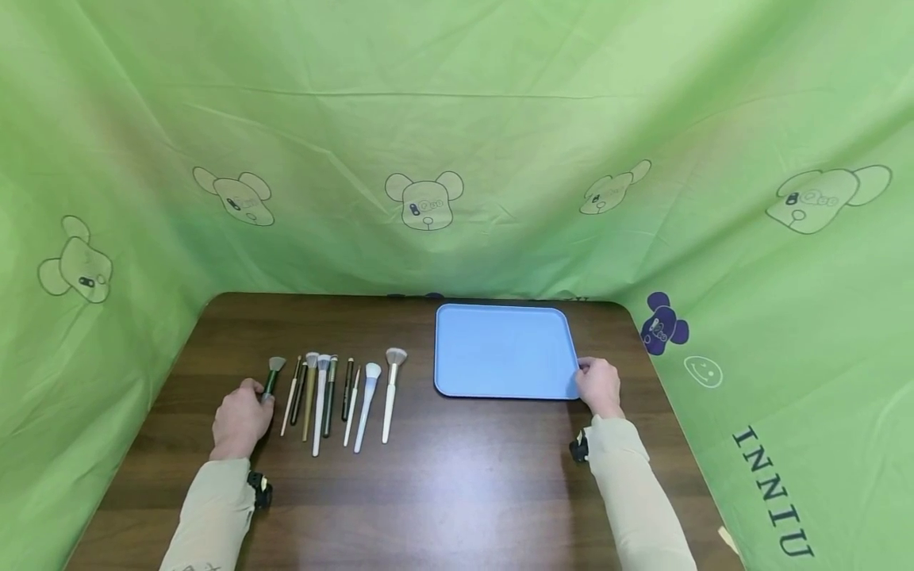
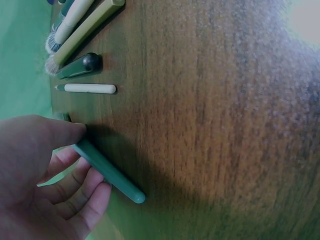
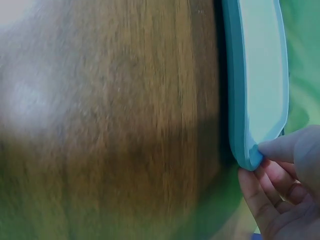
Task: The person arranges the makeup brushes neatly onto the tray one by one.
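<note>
At the left end of a row of makeup brushes, my left hand (image 1: 243, 418) pinches a green-handled makeup brush (image 1: 272, 377) between thumb and fingers. Its grey bristles point away from me. The left wrist view shows the green handle (image 2: 112, 172) slanting past the fingertips, with its bristle end hidden behind the hand. On the right, my right hand (image 1: 600, 387) grips the near right corner of a blue rectangular tray (image 1: 505, 353), which holds nothing. In the right wrist view the thumb lies over the tray's rim (image 3: 238, 100) and the other fingers are at its outer side.
Several more brushes lie side by side on the brown wooden table (image 1: 457, 492), from a slim white-handled brush (image 1: 291, 396) to a wide white brush (image 1: 391, 396) nearest the tray. A green cloth (image 1: 428, 119) with bear drawings hangs behind the table and along both sides.
</note>
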Tool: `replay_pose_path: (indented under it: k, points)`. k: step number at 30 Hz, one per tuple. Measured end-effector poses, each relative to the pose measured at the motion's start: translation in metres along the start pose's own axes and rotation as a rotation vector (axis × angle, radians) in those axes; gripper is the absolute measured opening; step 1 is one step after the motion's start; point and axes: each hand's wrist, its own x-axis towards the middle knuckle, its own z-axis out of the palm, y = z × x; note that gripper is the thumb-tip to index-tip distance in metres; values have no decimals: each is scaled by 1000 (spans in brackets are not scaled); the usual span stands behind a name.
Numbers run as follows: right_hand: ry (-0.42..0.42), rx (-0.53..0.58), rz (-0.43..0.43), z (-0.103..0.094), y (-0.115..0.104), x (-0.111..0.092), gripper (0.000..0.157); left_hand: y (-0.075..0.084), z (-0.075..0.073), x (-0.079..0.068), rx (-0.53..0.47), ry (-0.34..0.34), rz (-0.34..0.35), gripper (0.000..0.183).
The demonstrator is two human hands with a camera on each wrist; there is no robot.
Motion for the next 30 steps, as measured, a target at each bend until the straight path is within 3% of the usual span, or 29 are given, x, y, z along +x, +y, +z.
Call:
replay_pose_path:
  k: [18, 30]
  points:
    - [-4, 40, 3, 7, -1, 5, 32, 1, -1, -1, -3, 1, -1, 27]
    - [-8, 58, -19, 7, 4, 9, 29, 4, 1, 2, 15, 45, 6, 31]
